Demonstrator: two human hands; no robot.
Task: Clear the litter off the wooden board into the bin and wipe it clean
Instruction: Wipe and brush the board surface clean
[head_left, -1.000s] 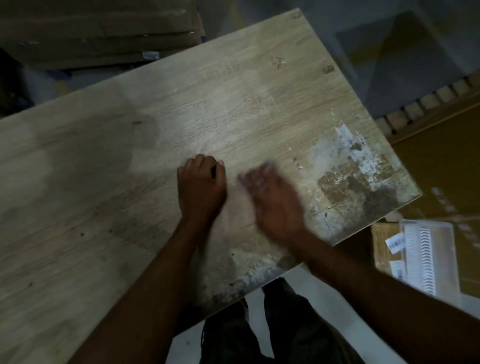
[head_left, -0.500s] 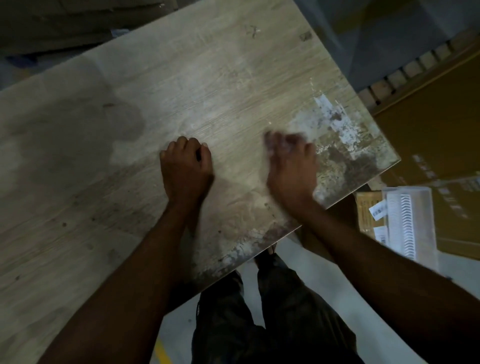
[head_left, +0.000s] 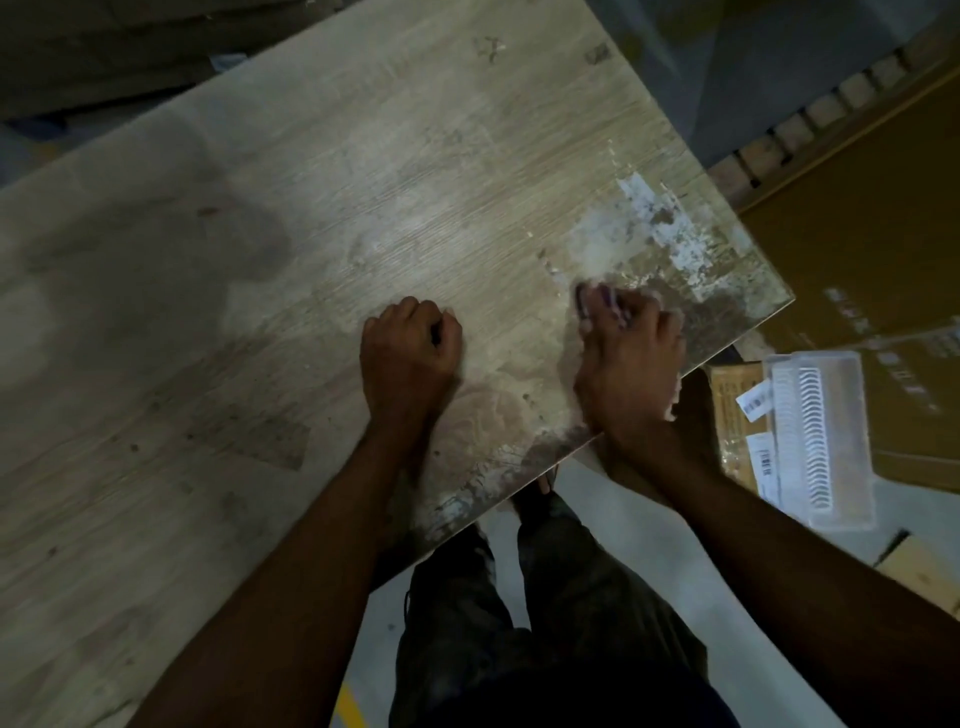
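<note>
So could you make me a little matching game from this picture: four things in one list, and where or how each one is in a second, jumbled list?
Things:
1 left hand
2 right hand
3 white residue
4 clear plastic tray

States:
A off the wooden board, to its right
B curled into a fist on the board
C smeared near the board's right corner
D fingers flat on the board, blurred

Pairs: 1-B; 2-D; 3-C; 4-A

Left hand (head_left: 410, 353) fisted — right hand (head_left: 628, 358) seemingly flat.
</note>
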